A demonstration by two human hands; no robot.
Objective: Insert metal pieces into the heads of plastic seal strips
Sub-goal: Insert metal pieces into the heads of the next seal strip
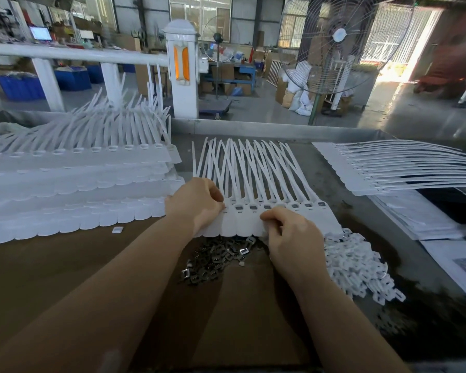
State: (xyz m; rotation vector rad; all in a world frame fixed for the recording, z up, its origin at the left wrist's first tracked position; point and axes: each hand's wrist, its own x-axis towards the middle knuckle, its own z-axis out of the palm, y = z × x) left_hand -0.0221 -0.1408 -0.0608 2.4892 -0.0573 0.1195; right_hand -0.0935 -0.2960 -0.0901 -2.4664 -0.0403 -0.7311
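Whether either hand holds a metal piece is hidden behind curled fingers. The row of white seal strips (256, 189) lies fanned on the table — tails far, flat heads near, several heads showing dark inserts. The left hand (197, 204) pinches the row's left end; the right hand (291, 232) pinches its near edge. Loose metal pieces (215, 258) lie just nearer, between the forearms.

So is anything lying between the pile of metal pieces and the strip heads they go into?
Nothing visible. The metal pieces lie on the cardboard just below the row of seal strips. Only the person's own hands are there: the left hand at the row's left end and the right hand over its lower edge.
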